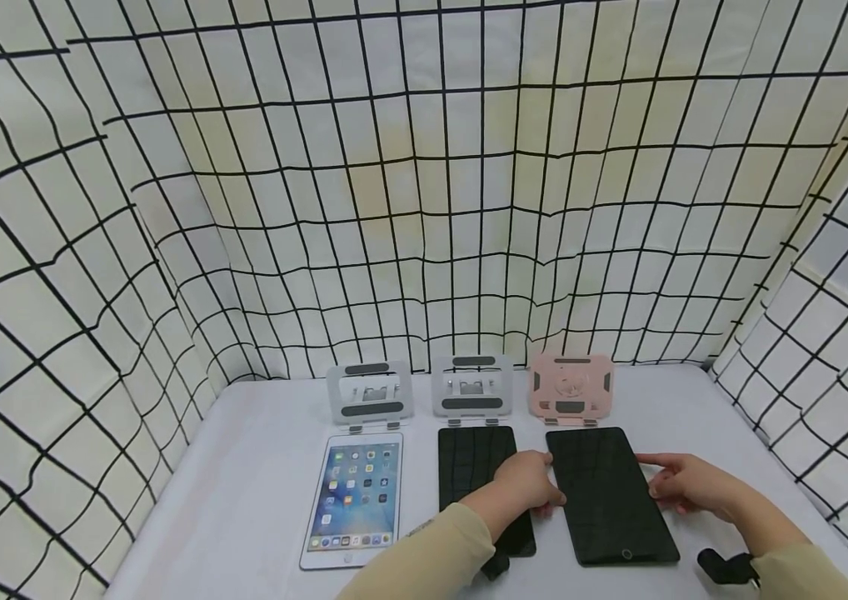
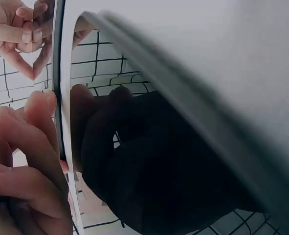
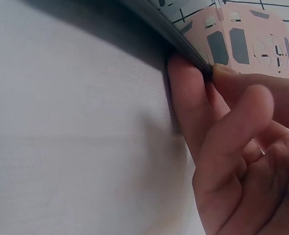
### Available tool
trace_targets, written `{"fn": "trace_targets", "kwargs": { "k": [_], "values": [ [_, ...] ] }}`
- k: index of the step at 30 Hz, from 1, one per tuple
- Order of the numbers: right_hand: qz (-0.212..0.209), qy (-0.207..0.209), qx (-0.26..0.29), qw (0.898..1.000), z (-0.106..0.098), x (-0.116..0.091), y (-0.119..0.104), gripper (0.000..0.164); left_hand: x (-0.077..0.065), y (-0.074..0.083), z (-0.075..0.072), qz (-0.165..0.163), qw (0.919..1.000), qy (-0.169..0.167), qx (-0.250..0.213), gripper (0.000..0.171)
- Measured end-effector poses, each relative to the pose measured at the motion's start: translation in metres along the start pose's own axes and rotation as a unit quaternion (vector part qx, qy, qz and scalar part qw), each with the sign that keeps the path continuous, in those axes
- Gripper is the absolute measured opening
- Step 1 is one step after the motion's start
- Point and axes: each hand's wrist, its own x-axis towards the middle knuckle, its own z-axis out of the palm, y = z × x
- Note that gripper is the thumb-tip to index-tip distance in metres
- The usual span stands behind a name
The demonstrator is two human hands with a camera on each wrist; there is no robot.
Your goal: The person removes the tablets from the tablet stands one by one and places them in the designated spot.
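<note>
A black tablet with a dark screen and a round home button lies at a slant on the right of the white table, in the head view. My left hand holds its left long edge, reaching across another dark tablet. On the opposite long edge is my right hand; the right wrist view shows its thumb and finger pinching the tablet's thin edge. Fingers of the left hand meet the edge in the left wrist view. Further left lies a white tablet with its screen lit.
Behind the tablets stand two pale grey cases and a pink case, in a row. White cloth walls with a black grid enclose the table at the back and sides.
</note>
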Motion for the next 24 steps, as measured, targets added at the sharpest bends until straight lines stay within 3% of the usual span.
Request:
{"fn": "trace_targets", "kwargs": {
  "k": [12,18,24],
  "values": [
    [0.016,0.025,-0.071,0.997,0.002,0.005,-0.002,0.067,0.002,-0.003,0.0,-0.001,0.9999,-0.009,0.009,0.066],
    [-0.006,0.015,-0.096,0.995,0.0,0.008,0.004,0.067,0.002,-0.006,0.0,0.0,1.0,-0.01,-0.001,0.067],
    [-0.02,-0.016,-0.085,0.996,-0.006,0.011,0.009,0.072,0.001,-0.006,-0.001,-0.007,0.9999,-0.011,-0.007,0.067]
  ]
}}
